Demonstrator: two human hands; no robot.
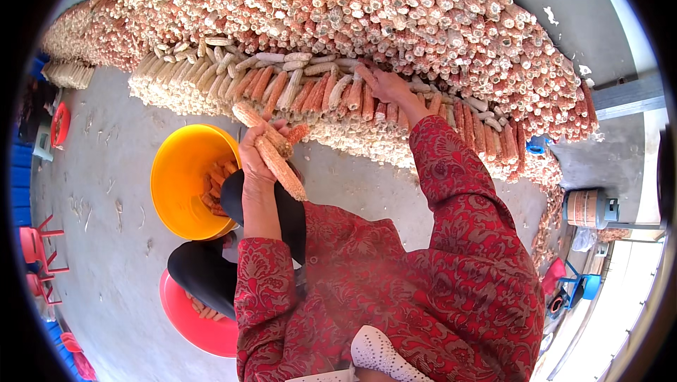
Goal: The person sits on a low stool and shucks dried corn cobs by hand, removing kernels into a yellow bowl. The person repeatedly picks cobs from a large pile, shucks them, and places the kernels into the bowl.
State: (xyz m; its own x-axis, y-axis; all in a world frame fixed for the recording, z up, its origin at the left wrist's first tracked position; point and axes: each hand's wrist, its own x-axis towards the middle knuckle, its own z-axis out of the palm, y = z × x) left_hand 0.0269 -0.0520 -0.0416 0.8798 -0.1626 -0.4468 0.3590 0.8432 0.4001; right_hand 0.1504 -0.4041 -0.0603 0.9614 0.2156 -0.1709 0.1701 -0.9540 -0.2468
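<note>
Several bare corn cobs (280, 167) are gripped in my left hand (259, 152), which is beside the mouth of a yellow bucket (169, 186). Reddish cob pieces (214, 186) lie inside the bucket. My right hand (390, 87) reaches to the top of a low stacked row of cobs (317, 93), its fingers around a reddish cob (366, 75). Pale cobs (299, 57) lie loosely along the top of that row. Behind it rises a tall pile of stacked cobs (370, 6), their cut ends facing out.
A red basin (195, 332) with cobs stands by my bent leg. Red plastic chairs (34, 247) and a small red bowl (61, 124) are at the far left. On the right are a gas cylinder (589, 209) and a blue stool (587, 285). Husk scraps litter the concrete floor (116, 170).
</note>
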